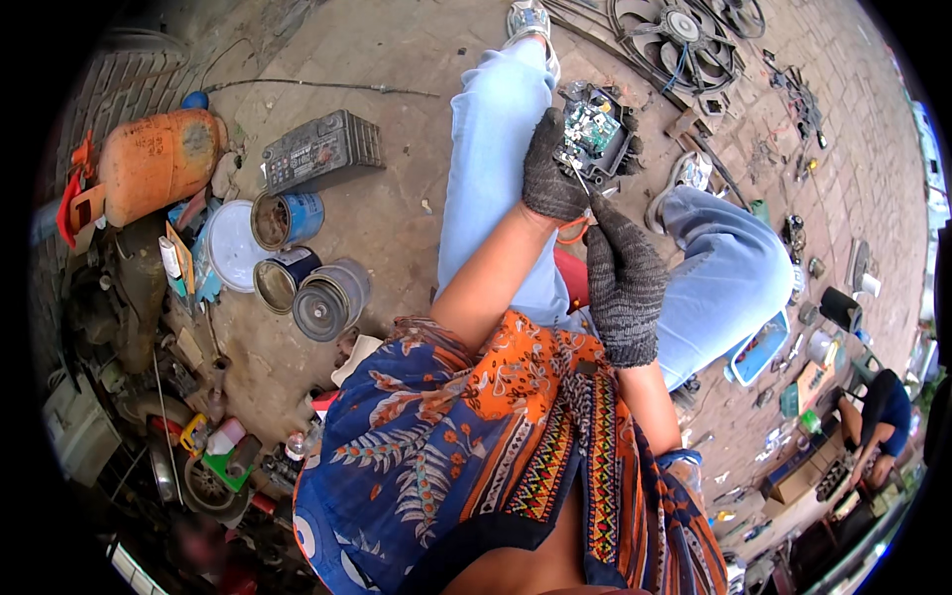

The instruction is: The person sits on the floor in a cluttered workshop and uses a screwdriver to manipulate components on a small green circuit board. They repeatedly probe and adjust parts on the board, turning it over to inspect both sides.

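Observation:
My left hand (551, 174), in a dark grey knitted glove, is closed round the left side of a black plastic housing (628, 127). Inside the housing a green circuit board (592, 127) with small parts lies exposed. My right hand (627, 283), gloved alike, is closed on a thin metal-shafted tool that looks like a screwdriver (582, 180). Its tip reaches the lower left edge of the board. The tool's handle is mostly hidden by my right fingers. Something orange and looped (572, 234) shows between my wrists.
To the left stand a car battery (322, 152), open paint cans (286, 220), a white lid (233, 246) and an orange jerrycan (164, 167). Radiator fans (679, 35) lie ahead. A blue tray (759, 347) and scattered parts are on the right, where another person (878, 426) crouches.

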`<state>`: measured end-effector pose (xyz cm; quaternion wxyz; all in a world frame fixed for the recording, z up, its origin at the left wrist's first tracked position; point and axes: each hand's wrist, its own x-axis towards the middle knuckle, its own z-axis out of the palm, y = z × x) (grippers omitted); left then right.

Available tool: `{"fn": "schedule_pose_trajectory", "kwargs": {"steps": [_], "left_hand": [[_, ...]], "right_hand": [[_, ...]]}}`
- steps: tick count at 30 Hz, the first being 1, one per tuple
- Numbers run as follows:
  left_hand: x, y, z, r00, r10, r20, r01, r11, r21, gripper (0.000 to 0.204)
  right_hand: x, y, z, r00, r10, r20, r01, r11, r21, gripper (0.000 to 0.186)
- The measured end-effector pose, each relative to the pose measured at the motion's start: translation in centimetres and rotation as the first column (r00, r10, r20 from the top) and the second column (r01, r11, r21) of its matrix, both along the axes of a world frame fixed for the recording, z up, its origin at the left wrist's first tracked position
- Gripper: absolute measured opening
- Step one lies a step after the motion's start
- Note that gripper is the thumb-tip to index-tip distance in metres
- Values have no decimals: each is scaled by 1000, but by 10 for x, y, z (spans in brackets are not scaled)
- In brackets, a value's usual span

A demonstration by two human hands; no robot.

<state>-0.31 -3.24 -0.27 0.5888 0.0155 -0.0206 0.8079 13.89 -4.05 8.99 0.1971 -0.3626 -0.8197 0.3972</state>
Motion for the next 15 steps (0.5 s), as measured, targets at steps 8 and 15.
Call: {"fn": "schedule_pose_trajectory", "kwargs": {"steps": [8,15], "left_hand": [[1,6,-11,990,138,42,-128,975,-181,56],[1,9,-12,984,174,-35,-177,970,-167,47]], "right_hand": [[-7,-4,-19,997,-50,-59,51,999,9,27],[-17,-9,-18,997,-73,-20,75,995,63,28]]}}
